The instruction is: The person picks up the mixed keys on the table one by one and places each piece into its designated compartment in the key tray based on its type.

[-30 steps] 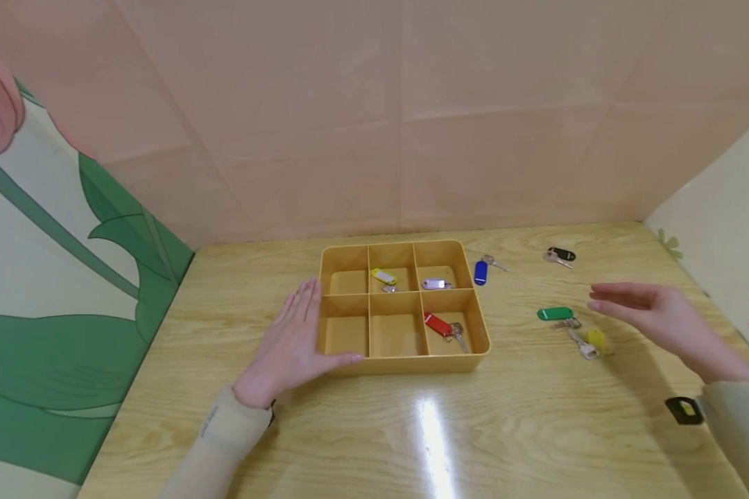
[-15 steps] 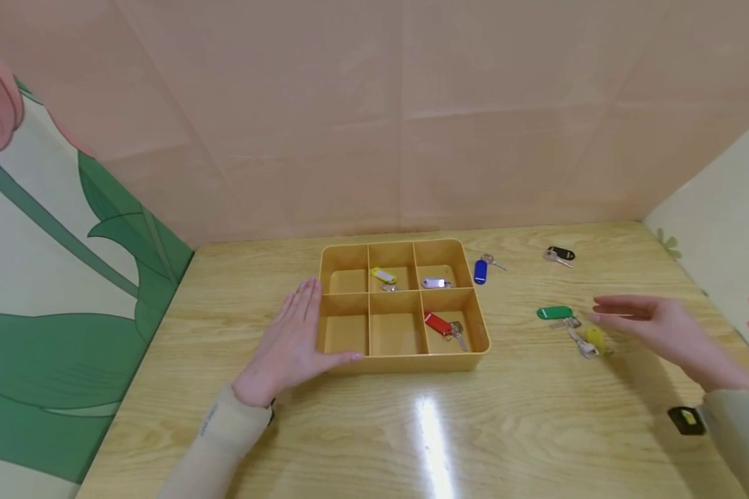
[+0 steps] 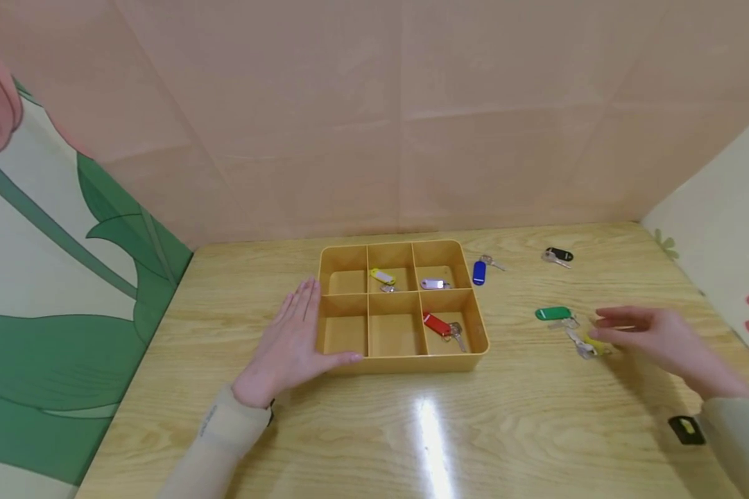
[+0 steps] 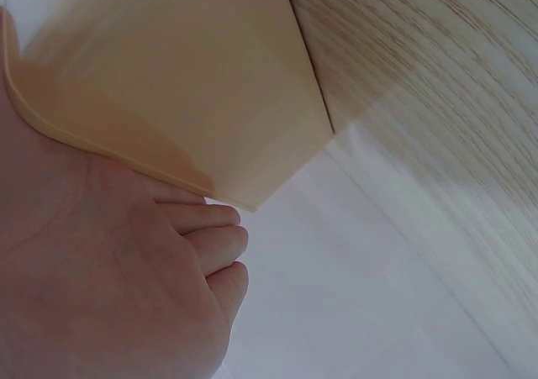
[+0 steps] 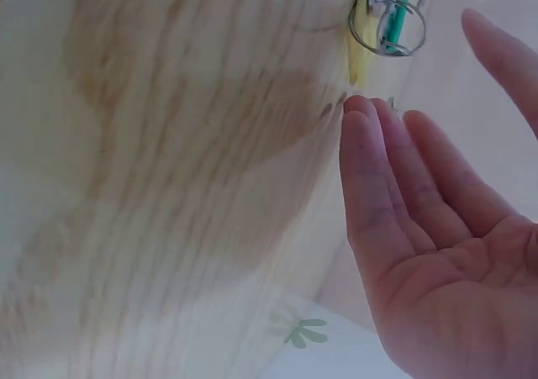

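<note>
My left hand (image 3: 287, 353) lies flat along the left side of a tan six-compartment tray (image 3: 406, 364), thumb stretched over its front edge. In the left wrist view its straight fingers (image 4: 220, 249) touch the tray wall (image 4: 227, 76). My right hand (image 3: 668, 343) hovers at a yellow-tagged key (image 3: 598, 346), its fingertips overlapping the tag in the head view. Seen from the right wrist, thumb and fingers stand apart with nothing between them, just short of the yellow tag (image 5: 360, 47) and its ring. A green-tagged key (image 3: 553, 314) lies close by on the left.
Inside the tray are keys with a yellow tag (image 3: 383, 276), a white tag (image 3: 433, 283) and a red tag (image 3: 437, 324). A blue-tagged key (image 3: 479, 272) lies beside its right wall. Farther back right is a black-tagged key (image 3: 560, 254). A pink sheet (image 3: 399, 138) backs the table.
The right hand has lowered toward the yellow-tagged key on the table, and its fingertips now cover part of the tag. The left hand has stayed against the tray.
</note>
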### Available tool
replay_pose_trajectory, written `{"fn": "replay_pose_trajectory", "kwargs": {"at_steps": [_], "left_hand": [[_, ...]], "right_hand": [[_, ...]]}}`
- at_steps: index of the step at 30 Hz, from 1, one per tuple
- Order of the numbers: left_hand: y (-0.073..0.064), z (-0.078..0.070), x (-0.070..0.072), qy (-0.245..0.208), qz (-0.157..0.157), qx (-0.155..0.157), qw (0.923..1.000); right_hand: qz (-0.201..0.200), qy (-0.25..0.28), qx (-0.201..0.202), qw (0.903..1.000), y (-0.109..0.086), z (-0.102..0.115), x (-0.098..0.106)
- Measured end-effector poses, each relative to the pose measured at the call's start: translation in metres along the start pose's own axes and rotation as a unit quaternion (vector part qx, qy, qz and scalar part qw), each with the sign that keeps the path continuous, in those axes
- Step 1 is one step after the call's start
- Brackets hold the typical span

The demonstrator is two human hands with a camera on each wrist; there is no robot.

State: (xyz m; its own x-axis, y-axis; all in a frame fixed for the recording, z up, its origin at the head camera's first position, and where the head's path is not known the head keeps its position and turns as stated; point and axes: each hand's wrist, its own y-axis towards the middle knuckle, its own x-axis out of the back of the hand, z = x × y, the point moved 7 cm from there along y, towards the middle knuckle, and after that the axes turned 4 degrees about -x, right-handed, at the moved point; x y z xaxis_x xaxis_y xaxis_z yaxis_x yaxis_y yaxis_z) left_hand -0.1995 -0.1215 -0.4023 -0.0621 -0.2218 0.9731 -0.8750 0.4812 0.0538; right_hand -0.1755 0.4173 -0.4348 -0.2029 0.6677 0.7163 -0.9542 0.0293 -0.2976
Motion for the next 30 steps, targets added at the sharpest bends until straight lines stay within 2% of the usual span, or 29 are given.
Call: {"fn": "replay_pose_trajectory", "kwargs": {"at_steps": [5, 19, 30], "left_hand": [[0.000, 0.000, 0.000, 0.001, 0.001, 0.000, 1.0000], [0.000, 0.001, -0.002, 0.002, 0.002, 0.000, 1.0000], [0.000, 0.001, -0.002, 0.003, 0.001, 0.001, 1.0000]], "right_hand": [[-0.008, 0.002, 0.008, 0.9999, 0.001, 0.000, -0.004], [-0.043, -0.043, 0.040, 0.9973, 0.008, 0.004, -0.013], [-0.028, -0.073, 0.017, 0.9968, 0.009, 0.004, -0.014]]}}
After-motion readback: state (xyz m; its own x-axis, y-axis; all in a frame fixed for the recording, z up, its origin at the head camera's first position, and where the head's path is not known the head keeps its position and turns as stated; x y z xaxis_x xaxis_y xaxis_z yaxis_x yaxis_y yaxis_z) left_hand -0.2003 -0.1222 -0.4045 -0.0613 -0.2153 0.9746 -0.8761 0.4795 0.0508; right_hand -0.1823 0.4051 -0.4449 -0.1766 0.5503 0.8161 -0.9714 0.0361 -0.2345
